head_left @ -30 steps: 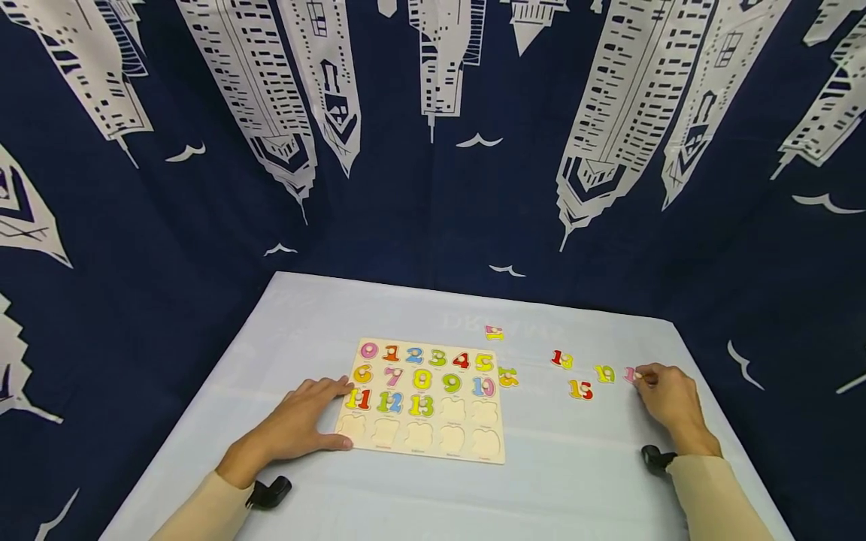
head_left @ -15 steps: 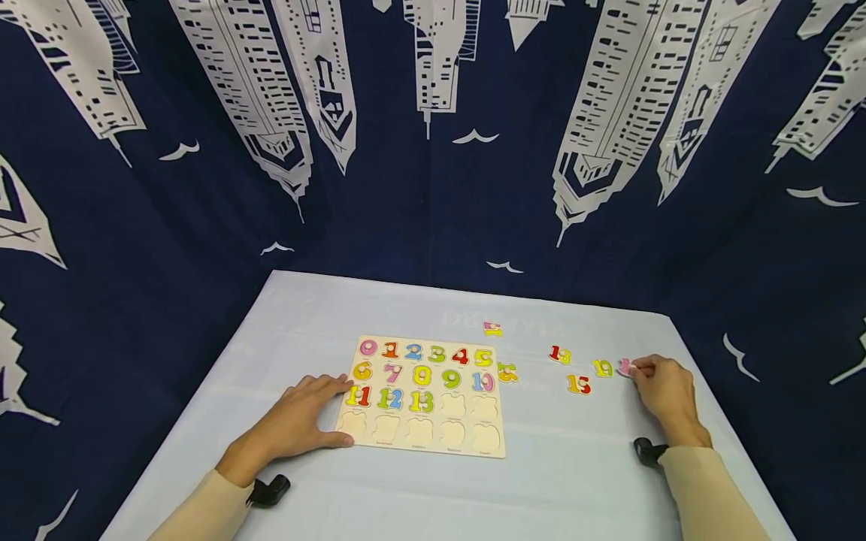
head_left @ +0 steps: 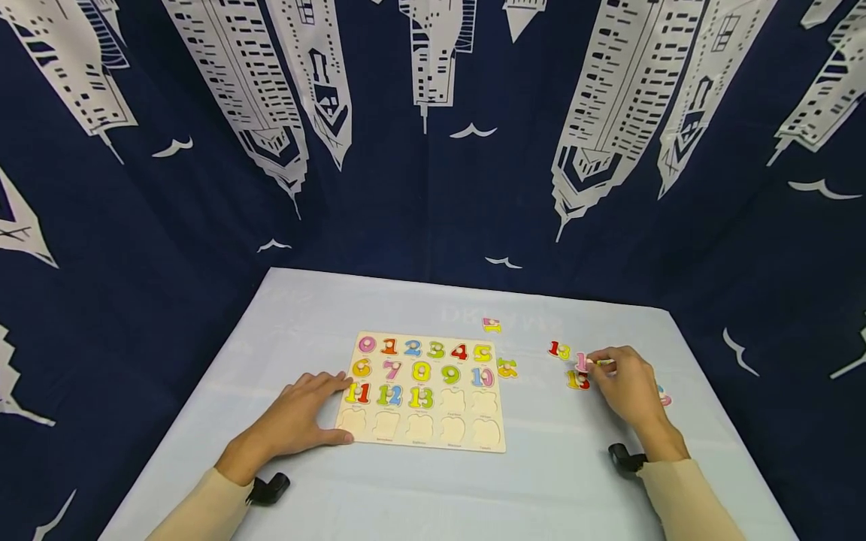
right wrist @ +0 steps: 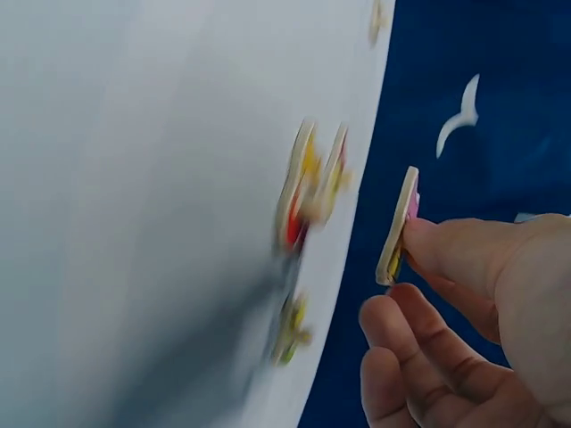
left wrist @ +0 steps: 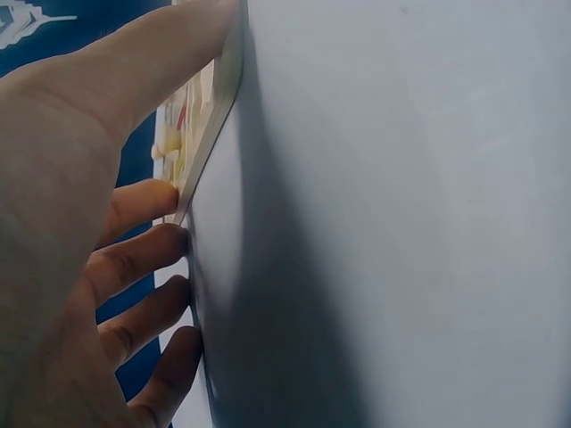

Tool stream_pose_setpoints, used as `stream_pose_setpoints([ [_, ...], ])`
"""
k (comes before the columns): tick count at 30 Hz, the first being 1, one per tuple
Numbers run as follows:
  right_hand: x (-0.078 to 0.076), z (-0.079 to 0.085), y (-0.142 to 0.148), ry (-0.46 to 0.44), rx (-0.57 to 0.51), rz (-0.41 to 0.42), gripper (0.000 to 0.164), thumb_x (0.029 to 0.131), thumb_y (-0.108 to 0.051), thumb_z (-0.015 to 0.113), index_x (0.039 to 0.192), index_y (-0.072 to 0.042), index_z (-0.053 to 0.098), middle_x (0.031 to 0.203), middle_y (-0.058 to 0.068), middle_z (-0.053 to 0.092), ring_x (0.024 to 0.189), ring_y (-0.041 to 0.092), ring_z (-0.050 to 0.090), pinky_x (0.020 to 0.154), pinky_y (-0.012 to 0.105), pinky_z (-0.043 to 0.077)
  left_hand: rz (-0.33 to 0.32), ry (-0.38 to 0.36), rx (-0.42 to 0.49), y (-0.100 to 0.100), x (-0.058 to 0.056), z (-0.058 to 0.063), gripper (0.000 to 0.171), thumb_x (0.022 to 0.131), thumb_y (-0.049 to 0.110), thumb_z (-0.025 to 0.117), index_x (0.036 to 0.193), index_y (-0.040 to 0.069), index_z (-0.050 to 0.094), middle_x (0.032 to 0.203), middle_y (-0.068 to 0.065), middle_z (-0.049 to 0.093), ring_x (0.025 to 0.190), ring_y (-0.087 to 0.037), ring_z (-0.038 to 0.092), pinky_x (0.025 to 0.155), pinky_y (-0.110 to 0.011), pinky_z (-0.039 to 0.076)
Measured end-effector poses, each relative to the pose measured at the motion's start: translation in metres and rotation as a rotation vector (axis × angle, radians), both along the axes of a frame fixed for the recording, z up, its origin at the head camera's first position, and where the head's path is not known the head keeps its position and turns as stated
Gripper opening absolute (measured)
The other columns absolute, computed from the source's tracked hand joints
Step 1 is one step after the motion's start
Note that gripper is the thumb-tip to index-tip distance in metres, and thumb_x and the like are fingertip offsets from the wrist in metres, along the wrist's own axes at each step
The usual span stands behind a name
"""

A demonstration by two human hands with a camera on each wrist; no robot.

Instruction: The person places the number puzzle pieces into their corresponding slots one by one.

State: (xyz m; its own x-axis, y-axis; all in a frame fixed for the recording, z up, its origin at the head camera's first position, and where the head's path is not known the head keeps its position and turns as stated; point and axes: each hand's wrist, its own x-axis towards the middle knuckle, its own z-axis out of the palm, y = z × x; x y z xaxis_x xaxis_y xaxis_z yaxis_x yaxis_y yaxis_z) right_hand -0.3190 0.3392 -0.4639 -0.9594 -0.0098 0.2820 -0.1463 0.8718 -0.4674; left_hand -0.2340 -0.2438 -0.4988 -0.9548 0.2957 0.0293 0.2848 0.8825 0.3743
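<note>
Pinching the pink-marked number piece between thumb and fingers of the right hand, and holding it raised over the right part of the white table, well apart from the number board. Overlapping the orange-and-red piece in the head view; hence calling, by judgement, for a snug grip and enough lift to clear it. Extending the right forearm from lower right, with fingers pointing leftward. Spreading the left hand wide, touching the board's left edge with thumb and forefinger, probably steadying it.
</note>
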Motion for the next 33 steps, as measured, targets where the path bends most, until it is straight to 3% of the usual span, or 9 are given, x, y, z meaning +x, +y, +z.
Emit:
stream_pose_setpoints([
  [5,0.01,0.002,-0.03,-0.004,-0.003,0.094,0.013,0.104,-0.004,0.083,0.115,0.0,0.086,0.12,0.03,0.078,0.102,0.044,0.081,0.086,0.056,0.066,0.004,-0.011,0.008,-0.001,0.002,-0.001,0.105,0.082,0.069,0.1,0.168,0.021,0.064,0.168,-0.011,0.067,0.146,-0.035,0.062,0.111,-0.058,0.054],
  [11,0.02,0.0,-0.065,0.007,-0.022,0.184,0.008,0.102,-0.004,0.088,0.11,-0.004,0.086,0.114,0.017,0.081,0.098,0.03,0.08,0.088,0.05,0.069,0.002,-0.015,0.01,-0.002,0.003,-0.002,0.106,0.083,0.072,0.099,0.168,0.021,0.064,0.168,-0.01,0.066,0.144,-0.033,0.062,0.109,-0.055,0.053],
  [18,0.025,-0.003,-0.109,-0.009,-0.045,0.293,0.014,0.098,-0.003,0.092,0.107,-0.01,0.085,0.11,0.005,0.079,0.098,0.017,0.077,0.088,0.04,0.07,-0.006,-0.004,0.012,-0.003,0.003,-0.001,0.106,0.083,0.073,0.098,0.168,0.02,0.064,0.169,-0.01,0.066,0.143,-0.033,0.062,0.107,-0.054,0.053],
  [25,0.032,-0.014,-0.15,-0.078,-0.082,0.409,0.015,0.098,-0.004,0.093,0.107,-0.012,0.085,0.108,0.001,0.076,0.096,0.014,0.072,0.084,0.028,0.063,-0.007,0.006,0.024,-0.004,0.002,0.0,0.104,0.083,0.071,0.099,0.168,0.021,0.064,0.169,-0.009,0.066,0.145,-0.033,0.062,0.108,-0.055,0.053],
  [33,0.035,-0.023,-0.179,-0.059,-0.036,0.507,0.014,0.096,-0.001,0.091,0.101,-0.011,0.084,0.097,-0.003,0.07,0.087,0.005,0.063,0.081,0.024,0.06,-0.01,0.011,0.024,-0.004,0.001,0.0,0.103,0.083,0.071,0.099,0.167,0.022,0.064,0.169,-0.009,0.067,0.146,-0.034,0.062,0.109,-0.057,0.053],
])
